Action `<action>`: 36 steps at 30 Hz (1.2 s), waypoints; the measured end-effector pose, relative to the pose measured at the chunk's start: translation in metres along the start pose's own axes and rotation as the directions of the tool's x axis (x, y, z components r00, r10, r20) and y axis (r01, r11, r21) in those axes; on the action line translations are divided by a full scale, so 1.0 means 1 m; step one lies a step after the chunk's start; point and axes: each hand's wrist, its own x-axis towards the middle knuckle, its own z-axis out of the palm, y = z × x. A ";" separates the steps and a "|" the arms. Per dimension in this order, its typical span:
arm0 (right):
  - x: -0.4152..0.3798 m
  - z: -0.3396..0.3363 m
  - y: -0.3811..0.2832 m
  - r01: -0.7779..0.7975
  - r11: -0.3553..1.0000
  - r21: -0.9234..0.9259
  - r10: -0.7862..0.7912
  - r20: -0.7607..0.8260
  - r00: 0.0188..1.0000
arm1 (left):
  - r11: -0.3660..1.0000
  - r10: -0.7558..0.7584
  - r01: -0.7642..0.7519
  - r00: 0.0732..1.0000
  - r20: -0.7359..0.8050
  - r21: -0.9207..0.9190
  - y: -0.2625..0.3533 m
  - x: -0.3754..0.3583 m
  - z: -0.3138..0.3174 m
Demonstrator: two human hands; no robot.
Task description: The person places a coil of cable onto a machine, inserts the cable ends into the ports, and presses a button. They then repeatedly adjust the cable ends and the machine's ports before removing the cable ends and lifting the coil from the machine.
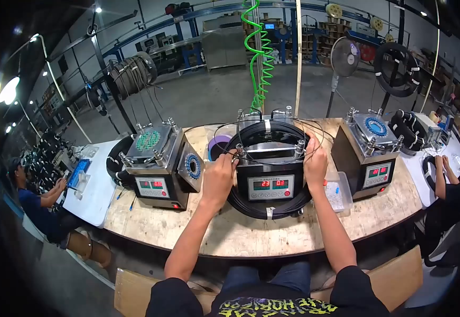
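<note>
A coil of black cable (270,213), tied with white bands, is looped around the middle machine (244,178), whose front panel has a red digital display (270,184). My left hand (219,177) is closed at the machine's upper left corner, its fingertips pinching a thin part of the cable. On the other side, my right hand (315,164) is closed around the coil's right edge near a metal post. Loose cable strands arch above both hands. The fingers partly hide what they grip.
Similar machines stand on the wooden table (208,240), one at left (156,169) and one at right (370,153). A clear plastic box (340,193) and a purple tub (218,145) flank the coil. People work at white side tables. Green coiled air hoses (254,53) hang behind.
</note>
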 end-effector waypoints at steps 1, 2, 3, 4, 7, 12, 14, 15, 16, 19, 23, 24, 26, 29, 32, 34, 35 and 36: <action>0.001 0.000 0.000 -0.006 1.000 -0.004 0.006 0.000 1.000 | 0.999 -0.051 0.051 0.999 0.004 -0.004 0.006 0.001 -0.002; 0.001 0.000 -0.001 -0.004 1.000 -0.014 0.004 -0.014 1.000 | 0.995 -0.101 0.101 0.995 0.008 -0.008 0.011 0.001 -0.002; 0.000 0.000 -0.003 -0.003 1.000 -0.024 0.002 -0.030 1.000 | 0.989 -0.149 0.149 0.989 0.013 -0.012 0.014 0.002 -0.001; -0.001 0.000 -0.004 -0.003 0.999 -0.034 0.001 -0.045 0.999 | 0.988 -0.154 0.153 0.988 -0.027 -0.034 0.014 0.002 0.003; -0.002 -0.003 -0.010 -0.031 0.999 0.025 0.032 -0.038 0.999 | 0.977 -0.200 0.202 0.979 0.044 -0.063 0.034 -0.001 0.014; -0.006 -0.003 -0.005 0.107 0.991 -0.079 -0.121 -0.208 0.971 | 0.969 0.047 -0.053 0.998 -0.031 -0.240 0.044 0.009 0.029; -0.011 -0.002 -0.006 0.111 0.974 -0.197 -0.167 -0.291 0.942 | 0.987 0.116 -0.107 0.991 0.066 -0.123 0.035 0.014 0.021; -0.015 -0.004 -0.007 0.094 0.968 -0.234 -0.157 -0.267 0.951 | 0.979 0.194 -0.188 0.978 0.080 -0.074 0.025 0.015 0.023; -0.017 -0.005 -0.005 0.126 0.960 -0.251 -0.188 -0.242 0.952 | 0.962 0.246 -0.246 0.969 -0.012 -0.116 0.017 0.019 0.029; -0.016 -0.004 -0.001 0.145 0.961 -0.235 -0.192 -0.195 0.962 | 0.963 0.269 -0.271 0.953 -0.137 0.005 0.011 0.030 0.012; -0.020 -0.003 -0.006 0.044 0.987 -0.153 -0.067 -0.148 0.987 | 0.995 0.060 -0.067 0.993 -0.107 -0.071 -0.006 0.024 0.026; -0.021 -0.003 -0.004 0.084 0.994 -0.075 -0.096 -0.166 0.982 | 0.993 0.034 -0.044 0.995 -0.092 -0.113 -0.006 0.023 0.030; -0.024 -0.005 -0.005 0.114 0.991 -0.064 -0.122 -0.139 0.983 | 0.986 0.050 -0.069 0.991 -0.121 -0.152 -0.006 0.025 0.031; -0.029 -0.013 -0.005 0.154 0.988 -0.013 -0.155 -0.094 0.984 | 0.982 0.038 -0.049 0.997 -0.063 -0.181 -0.005 0.028 0.026; -0.029 -0.023 -0.011 0.183 0.983 0.024 -0.180 -0.097 0.979 | 0.971 -0.003 0.007 1.000 0.019 -0.239 -0.004 0.031 0.025; -0.031 -0.026 -0.008 0.084 0.996 0.015 -0.083 -0.064 0.994 | 0.960 -0.038 0.053 0.998 0.058 -0.276 -0.003 0.031 0.024; -0.031 -0.026 -0.007 0.035 0.999 0.012 -0.035 -0.050 0.998 | 0.962 -0.037 0.049 0.998 0.052 -0.270 -0.003 0.032 0.023; -0.028 -0.033 -0.014 -0.058 0.998 0.022 0.056 0.072 0.996 | 0.964 -0.036 0.047 0.998 0.045 -0.263 -0.002 0.032 0.022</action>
